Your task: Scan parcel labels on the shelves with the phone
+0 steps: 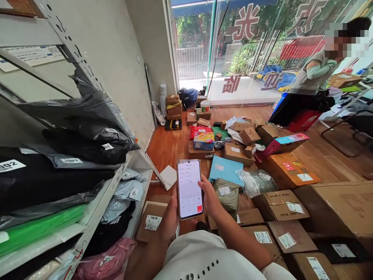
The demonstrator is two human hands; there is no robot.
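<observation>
A smartphone (189, 190) is held upright in front of my body, its lit screen showing lines of text above a number pad with a red key. My left hand (171, 217) is closed around the phone's left edge. On the opposite edge, my right hand (210, 196) also grips the phone, its thumb reaching over the screen's right side. The fingers behind the phone are hidden. Below my left forearm lies a labelled cardboard box (150, 221). Just right of my right hand sits an olive plastic parcel (226, 192).
Metal shelving (101, 208) with bagged parcels stands close on my left. Boxes and packages, including a large carton (338, 202), cover the floor ahead and to the right. Another person (305, 81) is at the far right, near the glass front (241, 54).
</observation>
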